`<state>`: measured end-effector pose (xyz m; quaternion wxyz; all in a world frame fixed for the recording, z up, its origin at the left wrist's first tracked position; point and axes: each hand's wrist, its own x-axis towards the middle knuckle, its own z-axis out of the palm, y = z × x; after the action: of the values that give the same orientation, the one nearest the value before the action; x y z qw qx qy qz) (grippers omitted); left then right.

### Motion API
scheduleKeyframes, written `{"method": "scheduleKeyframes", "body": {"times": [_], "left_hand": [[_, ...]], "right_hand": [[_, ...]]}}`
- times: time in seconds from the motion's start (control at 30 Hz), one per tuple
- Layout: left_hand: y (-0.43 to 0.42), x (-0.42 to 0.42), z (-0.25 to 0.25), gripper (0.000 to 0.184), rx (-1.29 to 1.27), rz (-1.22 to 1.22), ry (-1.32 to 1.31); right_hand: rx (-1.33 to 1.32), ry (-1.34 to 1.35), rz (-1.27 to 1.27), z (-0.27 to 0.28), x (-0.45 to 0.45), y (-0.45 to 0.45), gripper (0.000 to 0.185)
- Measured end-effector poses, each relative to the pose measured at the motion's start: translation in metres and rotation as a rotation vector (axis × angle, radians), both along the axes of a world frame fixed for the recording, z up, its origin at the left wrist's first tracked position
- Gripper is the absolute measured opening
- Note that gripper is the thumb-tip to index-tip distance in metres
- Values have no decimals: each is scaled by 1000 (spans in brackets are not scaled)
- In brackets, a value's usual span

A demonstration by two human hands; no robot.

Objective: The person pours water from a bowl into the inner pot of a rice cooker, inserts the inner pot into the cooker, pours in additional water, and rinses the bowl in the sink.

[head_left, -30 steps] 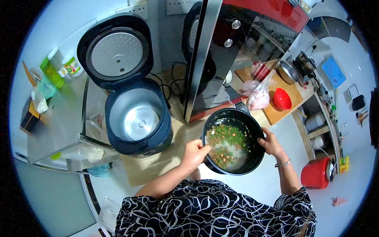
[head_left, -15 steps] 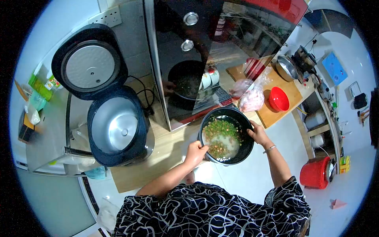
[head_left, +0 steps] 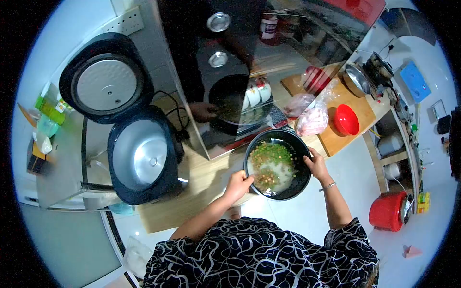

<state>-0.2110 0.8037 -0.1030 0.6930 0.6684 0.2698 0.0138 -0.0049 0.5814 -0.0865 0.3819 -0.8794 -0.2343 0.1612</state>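
Observation:
Both hands hold a black rice cooker pot by its rim, in front of my body. My left hand grips the near left side, thumb over the edge. On the right side, my right hand is closed around the rim. Inside the pot lie green and light brown bits, perhaps beans, over white grains in water. To the left stands a rice cooker with its lid raised; its silver inside shows no pot in it.
A dark glass-fronted cabinet rises behind the pot and mirrors it. At right, a cutting board bears a red bowl and a plastic bag of pale meat. A red bucket stands farther right.
The view has shifted slightly. The pot stays between both hands at nearly the same height, and its contents have swirled a little. Neither hand has let go.

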Motion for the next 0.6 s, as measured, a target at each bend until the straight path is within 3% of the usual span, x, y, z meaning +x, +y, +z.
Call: {"method": "scheduleKeyframes", "body": {"times": [0.03,0.1,0.17,0.23,0.3,0.37,0.4,0.43,0.53,0.6], "left_hand": [[1,0,-2,26,7,15,5],[6,-1,-12,25,190,-126,44],[10,-8,-17,34,209,-124,-82],[22,-24,18,30,167,-232,74],[36,-42,53,27,304,-296,127],[50,-67,62,26,442,-244,-17],[58,-79,68,25,573,-208,-167],[66,-93,86,25,581,-203,-165],[106,-130,129,21,694,2,-180],[149,-145,126,17,939,141,-182]], "right_hand": [[94,19,-9,2,-4,6,37],[-132,255,-117,41,-17,15,34],[95,-262,126,-19,10,-11,33],[-62,168,-20,16,1,-9,38],[-75,188,-125,27,-6,-10,38],[-39,92,-192,28,-14,-13,36],[-138,47,-216,28,-13,-20,38],[-357,-228,-198,-1,5,-45,36],[-445,-355,-351,84,-62,16,32],[-239,-225,-332,97,-81,34,27]]}}
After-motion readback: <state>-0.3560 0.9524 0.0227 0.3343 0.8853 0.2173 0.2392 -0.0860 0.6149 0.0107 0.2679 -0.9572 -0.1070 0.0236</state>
